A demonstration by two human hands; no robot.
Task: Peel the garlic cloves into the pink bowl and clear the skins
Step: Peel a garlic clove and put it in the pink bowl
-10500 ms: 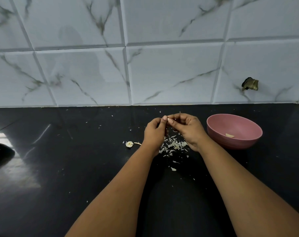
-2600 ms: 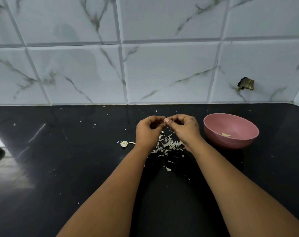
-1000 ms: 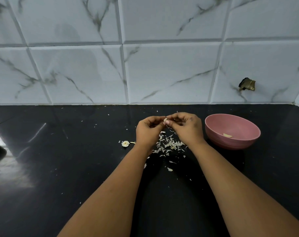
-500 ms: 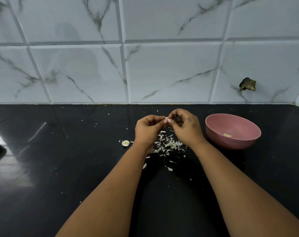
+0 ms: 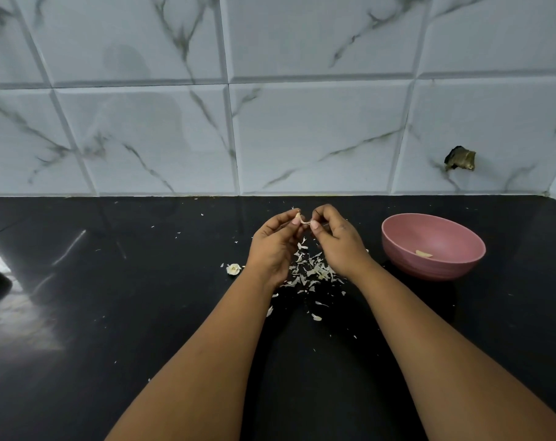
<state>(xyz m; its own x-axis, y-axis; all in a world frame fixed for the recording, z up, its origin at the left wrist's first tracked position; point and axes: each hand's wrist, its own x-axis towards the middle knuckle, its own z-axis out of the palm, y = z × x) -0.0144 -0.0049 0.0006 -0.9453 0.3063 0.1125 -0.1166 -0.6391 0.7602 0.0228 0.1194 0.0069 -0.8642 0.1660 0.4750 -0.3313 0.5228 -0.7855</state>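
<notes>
Head view
Clove in work: one garlic clove [image 5: 304,221], pinched between both hands above the skin pile, at about 10 o'clock from the pink bowl [image 5: 433,246].
Left hand [image 5: 274,246]: fingers curled, thumb and forefinger tips holding the clove's left end.
Right hand [image 5: 339,242]: fingers curled, thumb and forefinger nipping the right end, or a strip of skin there; too small to tell which.
Long axis: roughly left to right, 9 to 3 o'clock, spanning the gap between the two thumbs.
Key relation: the bowl lies at about 4 o'clock from the clove, on the right hand's side; the right hand is nearer, so I judge it would do the drop.
Bowl contents: one peeled clove [image 5: 423,254] on the bowl floor.
Skins: one loose pile of skins [image 5: 311,270] under the hands on the black counter [image 5: 111,313], flakes too many to count, strays scattered around.
Other piece: one pale garlic stub [image 5: 233,268] at 9 o'clock from the pile, just beside the left wrist.
Stage: peeling under way; skins not yet cleared.
</notes>
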